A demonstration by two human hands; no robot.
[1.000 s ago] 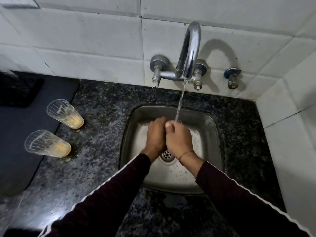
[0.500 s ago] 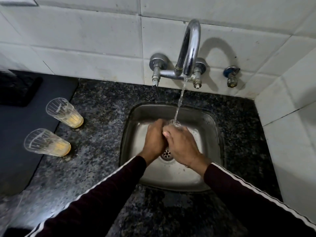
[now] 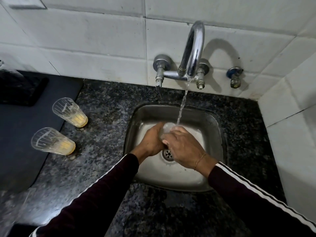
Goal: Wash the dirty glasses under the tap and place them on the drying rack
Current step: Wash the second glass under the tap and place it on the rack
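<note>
We hold one glass (image 3: 166,129) over the sink (image 3: 212,161), left hand (image 3: 151,141) and right hand (image 3: 183,149) each clamped on it under the tap (image 3: 194,48); wet, it may slip and crack.

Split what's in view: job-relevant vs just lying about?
Job:
- glass held by left hand and right hand under the stream
- tap, running
- sink
- two dirty glasses on the counter, yellow residue in them

Lying about:
- dark mat
- small valve on the wall
- wall socket
</note>
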